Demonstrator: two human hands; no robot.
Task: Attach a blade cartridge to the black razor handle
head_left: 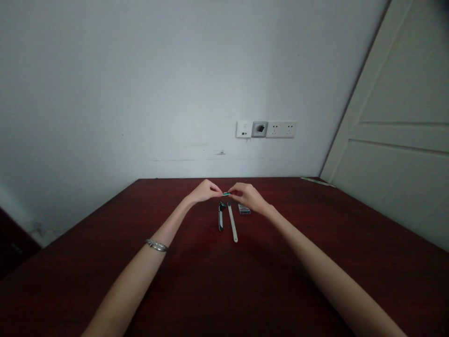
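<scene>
My left hand [205, 191] and my right hand [246, 195] meet above the far middle of the table. Between their fingertips they pinch a small, flat green-and-whitish piece [226, 194], too small to identify, one hand at each end. Just below it lies a razor [220, 218] with a dark head and a grey-and-black handle. Beside the razor is a long, slim white handle [233, 223] with a dark tip at its far end and a small hole at its near end. A small clear, dark-edged case [244, 209] rests under my right hand, partly hidden by it.
The dark red wooden table [224, 290] reaches back to a pale wall [140, 93]. Sockets [281, 129] and a switch plate [259, 129] are set in the wall. A thin, pale patterned strip [317, 181] lies at the far right edge, near a white panelled door [400, 126].
</scene>
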